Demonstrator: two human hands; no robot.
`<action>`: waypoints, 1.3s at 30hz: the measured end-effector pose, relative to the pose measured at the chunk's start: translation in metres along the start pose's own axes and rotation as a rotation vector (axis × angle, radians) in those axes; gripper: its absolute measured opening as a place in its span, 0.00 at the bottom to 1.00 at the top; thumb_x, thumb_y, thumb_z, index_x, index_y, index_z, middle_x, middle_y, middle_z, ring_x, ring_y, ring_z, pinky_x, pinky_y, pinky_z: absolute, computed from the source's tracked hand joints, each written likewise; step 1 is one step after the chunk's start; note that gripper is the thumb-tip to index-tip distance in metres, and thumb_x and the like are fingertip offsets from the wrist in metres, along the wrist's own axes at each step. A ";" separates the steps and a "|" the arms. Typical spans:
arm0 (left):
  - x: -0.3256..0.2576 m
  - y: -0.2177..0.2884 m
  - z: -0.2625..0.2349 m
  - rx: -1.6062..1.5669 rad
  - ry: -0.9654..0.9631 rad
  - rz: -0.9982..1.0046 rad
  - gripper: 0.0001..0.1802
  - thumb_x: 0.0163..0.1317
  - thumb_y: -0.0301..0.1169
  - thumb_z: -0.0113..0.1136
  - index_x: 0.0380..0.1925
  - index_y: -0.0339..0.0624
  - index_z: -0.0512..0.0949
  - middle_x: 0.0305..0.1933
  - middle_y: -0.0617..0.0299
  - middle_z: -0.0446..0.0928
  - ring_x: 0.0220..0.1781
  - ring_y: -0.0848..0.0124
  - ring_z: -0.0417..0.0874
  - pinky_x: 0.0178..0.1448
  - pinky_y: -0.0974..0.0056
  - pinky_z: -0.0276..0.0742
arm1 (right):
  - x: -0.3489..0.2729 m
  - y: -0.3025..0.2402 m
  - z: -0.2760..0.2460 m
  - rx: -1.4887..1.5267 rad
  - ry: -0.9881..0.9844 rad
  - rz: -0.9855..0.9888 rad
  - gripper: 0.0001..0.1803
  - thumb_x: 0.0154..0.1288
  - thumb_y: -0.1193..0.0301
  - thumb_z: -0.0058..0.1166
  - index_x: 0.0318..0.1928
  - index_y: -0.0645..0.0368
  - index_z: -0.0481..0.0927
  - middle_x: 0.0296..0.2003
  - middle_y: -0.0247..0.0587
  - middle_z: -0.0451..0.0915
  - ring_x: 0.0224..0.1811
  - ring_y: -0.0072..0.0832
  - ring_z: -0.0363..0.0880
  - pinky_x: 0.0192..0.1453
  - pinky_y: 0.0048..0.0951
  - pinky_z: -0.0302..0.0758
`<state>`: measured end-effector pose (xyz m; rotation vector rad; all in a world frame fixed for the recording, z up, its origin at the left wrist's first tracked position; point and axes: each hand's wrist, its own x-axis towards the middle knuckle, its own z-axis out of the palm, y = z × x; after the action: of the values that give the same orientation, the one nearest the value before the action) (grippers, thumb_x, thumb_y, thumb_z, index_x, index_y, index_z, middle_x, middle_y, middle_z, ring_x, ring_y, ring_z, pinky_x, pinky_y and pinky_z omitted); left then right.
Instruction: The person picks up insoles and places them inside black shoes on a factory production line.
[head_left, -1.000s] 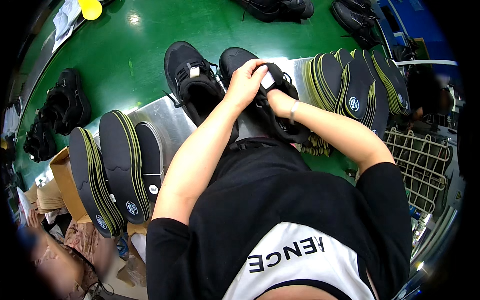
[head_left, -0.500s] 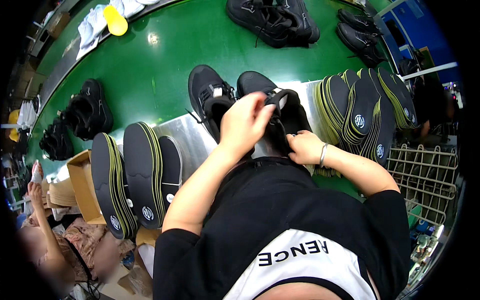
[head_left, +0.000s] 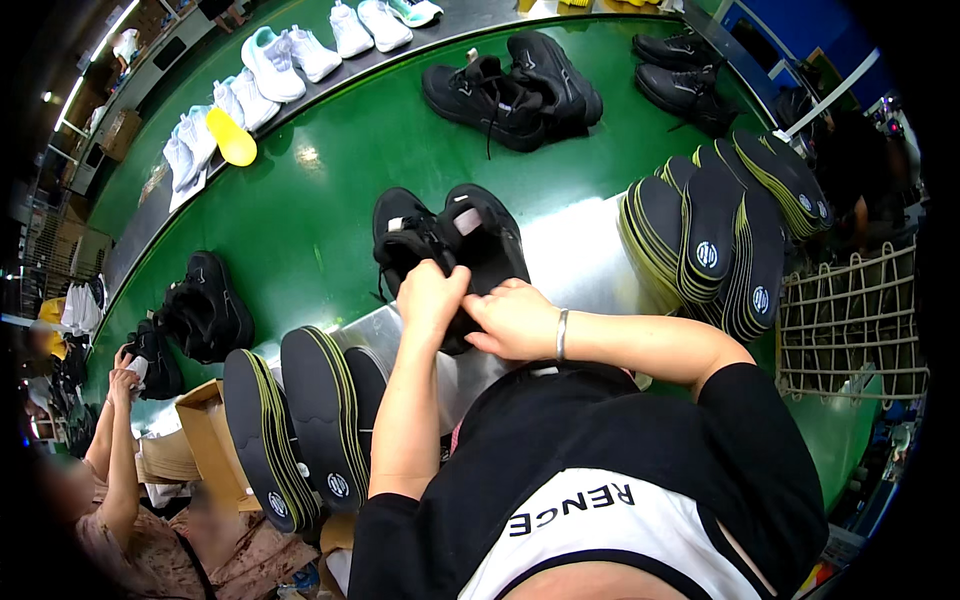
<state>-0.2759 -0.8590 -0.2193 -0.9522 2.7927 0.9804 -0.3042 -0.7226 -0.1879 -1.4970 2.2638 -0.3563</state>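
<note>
Nearest the camera, the person's black and white shirt fills the lower frame, and both bare forearms rise from it toward a metal plate [head_left: 570, 250] that lies on the edge of a green belt [head_left: 300, 210]. The left hand [head_left: 432, 295] is closed, fingers curled around the heel of a black shoe [head_left: 495, 245] that rests on the plate. The right hand [head_left: 515, 320], a bracelet at its wrist, is partly closed and presses against the same shoe just beside the left hand; how firmly it grips cannot be told. A second black shoe [head_left: 405, 235] stands touching the first on its left side.

On the near left, a stack of black insoles with yellow-green edges [head_left: 300, 430] stands upright on edge, next to a cardboard box [head_left: 210, 440]. On the right, a second row of insoles [head_left: 720, 240] leans against a wire rack [head_left: 850, 320]. At the lower left another person's raised hand [head_left: 122, 385] is near a cluster of black shoes [head_left: 195, 315] on the belt.

Farther out, the glossy green belt curves across the room, catching a bright spot of ceiling light. A pair of black shoes [head_left: 515, 90] lies well apart from the hands, with more dark shoes [head_left: 685, 85] to the right. Beyond the belt, white shoes [head_left: 290, 60] line a grey strip, with a yellow insole [head_left: 232, 138] near them. A blue wall [head_left: 800, 30] closes the far right.
</note>
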 end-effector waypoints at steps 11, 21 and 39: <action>0.106 -0.056 -0.089 0.170 0.469 -0.192 0.21 0.53 0.44 0.51 0.36 0.35 0.72 0.34 0.46 0.76 0.39 0.52 0.77 0.42 0.54 0.71 | 0.037 0.100 -0.041 0.008 0.499 -0.145 0.11 0.50 0.70 0.51 0.35 0.59 0.74 0.41 0.42 0.72 0.44 0.39 0.69 0.47 0.35 0.68; 0.024 -0.046 0.052 -0.176 0.552 0.434 0.18 0.48 0.29 0.54 0.42 0.37 0.69 0.43 0.52 0.70 0.46 0.56 0.69 0.50 0.57 0.63 | 0.107 0.222 -0.050 -0.339 0.561 0.341 0.24 0.47 0.73 0.49 0.49 0.60 0.65 0.48 0.43 0.65 0.48 0.39 0.67 0.47 0.38 0.70; -0.007 -0.073 0.108 -0.424 0.386 0.278 0.14 0.51 0.29 0.52 0.39 0.38 0.71 0.39 0.57 0.71 0.41 0.61 0.71 0.44 0.61 0.65 | 0.062 0.097 -0.054 -0.304 -0.162 0.157 0.17 0.45 0.59 0.54 0.29 0.59 0.76 0.31 0.44 0.74 0.32 0.40 0.75 0.36 0.37 0.73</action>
<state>-0.2473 -0.8374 -0.3450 -0.8790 3.1658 1.6394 -0.4297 -0.7415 -0.1927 -1.4137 2.3607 0.1572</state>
